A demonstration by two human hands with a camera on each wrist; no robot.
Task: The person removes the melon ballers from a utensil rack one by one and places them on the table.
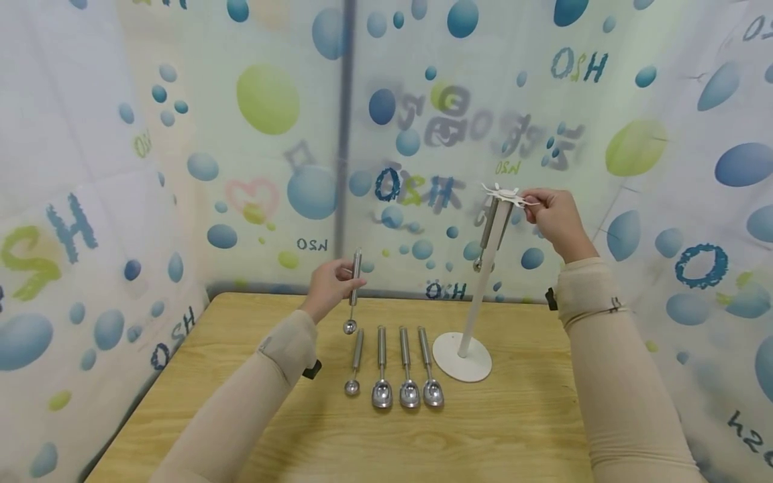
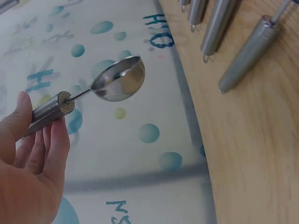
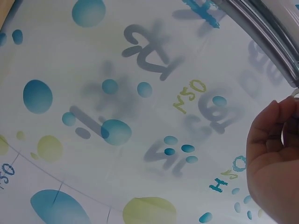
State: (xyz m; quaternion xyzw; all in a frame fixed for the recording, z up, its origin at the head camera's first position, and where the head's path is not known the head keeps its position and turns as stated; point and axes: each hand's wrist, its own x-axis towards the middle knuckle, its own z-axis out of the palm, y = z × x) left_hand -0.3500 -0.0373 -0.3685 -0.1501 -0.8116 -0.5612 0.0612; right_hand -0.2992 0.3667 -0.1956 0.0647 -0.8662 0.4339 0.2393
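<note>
My left hand (image 1: 331,287) grips a small round steel melon baller (image 1: 355,282) by its handle, raised above the table with the bowl hanging down. The left wrist view shows its hemispherical bowl (image 2: 121,80) beyond the thumb and fingers. My right hand (image 1: 553,218) pinches an arm of the hooked top (image 1: 506,194) of a white utensil stand (image 1: 477,298). Steel-handled utensils (image 1: 486,235) hang beneath that top; their exact number cannot be told. Part of a steel handle (image 3: 268,39) appears above the right hand in the right wrist view.
On the wooden table (image 1: 483,429), another melon baller (image 1: 353,387) and 3 oval-bowled scoops (image 1: 382,394) lie in a row, handles pointing away. The stand's round white base (image 1: 449,362) is right of them. Patterned curtains (image 1: 266,100) surround the back and sides.
</note>
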